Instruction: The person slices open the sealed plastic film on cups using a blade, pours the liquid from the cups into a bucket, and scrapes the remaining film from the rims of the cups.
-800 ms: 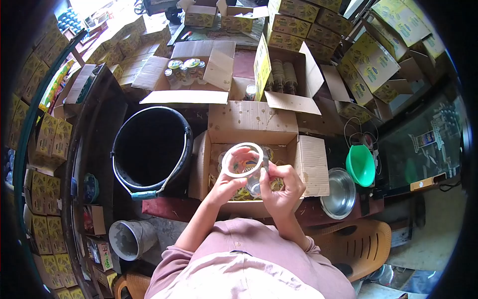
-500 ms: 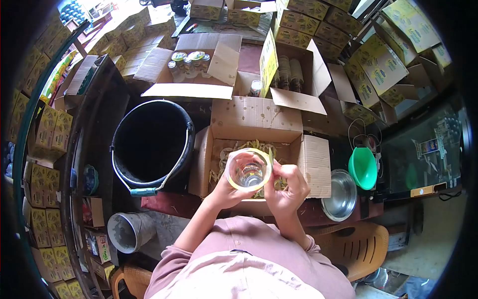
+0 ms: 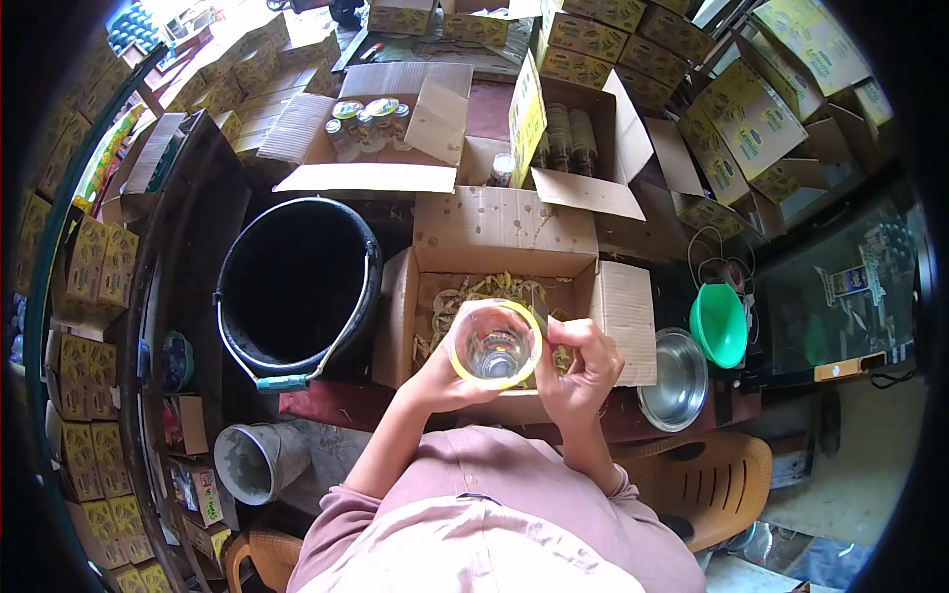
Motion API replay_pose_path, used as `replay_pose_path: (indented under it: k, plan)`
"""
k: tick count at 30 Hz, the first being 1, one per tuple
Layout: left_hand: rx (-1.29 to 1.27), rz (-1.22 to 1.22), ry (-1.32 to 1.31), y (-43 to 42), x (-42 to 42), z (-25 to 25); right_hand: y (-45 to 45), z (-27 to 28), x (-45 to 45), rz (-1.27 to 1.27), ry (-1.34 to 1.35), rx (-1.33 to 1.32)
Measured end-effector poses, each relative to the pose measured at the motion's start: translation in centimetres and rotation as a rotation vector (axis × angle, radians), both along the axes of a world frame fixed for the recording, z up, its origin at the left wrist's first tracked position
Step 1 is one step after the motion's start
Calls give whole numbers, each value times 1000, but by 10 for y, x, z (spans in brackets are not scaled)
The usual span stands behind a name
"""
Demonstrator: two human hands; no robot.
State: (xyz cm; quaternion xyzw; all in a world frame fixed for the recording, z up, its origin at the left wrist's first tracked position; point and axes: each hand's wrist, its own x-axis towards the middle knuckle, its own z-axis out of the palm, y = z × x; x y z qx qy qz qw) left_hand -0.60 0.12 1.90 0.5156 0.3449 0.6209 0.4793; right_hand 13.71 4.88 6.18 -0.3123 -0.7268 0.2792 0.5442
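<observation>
A clear cup [image 3: 496, 348] with a yellow rim is held in my left hand [image 3: 433, 383], its open mouth facing up at me. The fingers wrap round its far side and show through the wall. Between thumb and fingers, my right hand [image 3: 578, 376] pinches a thin dark blade [image 3: 539, 304], upright against the right side of the rim. Whether its edge cuts into the rim is too small to tell. Under both hands stands an open cardboard box [image 3: 506, 219] with curled yellow-green strips [image 3: 504, 287] inside.
Left of the box is a black bucket [image 3: 229, 321]; a grey bucket [image 3: 282, 457] sits lower down. To the right are a metal bowl [image 3: 674, 385] and a green basin [image 3: 720, 326]. Behind, one carton [image 3: 364, 178] holds jars and another [image 3: 591, 196] holds stacked cups.
My right hand has shifted slightly right and down, with the blade still at the rim. The cup remains in my left hand, and the whole view has moved a little.
</observation>
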Motion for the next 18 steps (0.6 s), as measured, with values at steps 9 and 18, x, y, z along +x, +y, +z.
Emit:
replay_pose_path:
  k: [9,18]
  plan:
    - [-52,-261,-661,1,-4,-22,-5,1,4,-76,72,-32]
    - [-85,-203,-625,-4,-1,-14,-18,6,-5,-53,49,51]
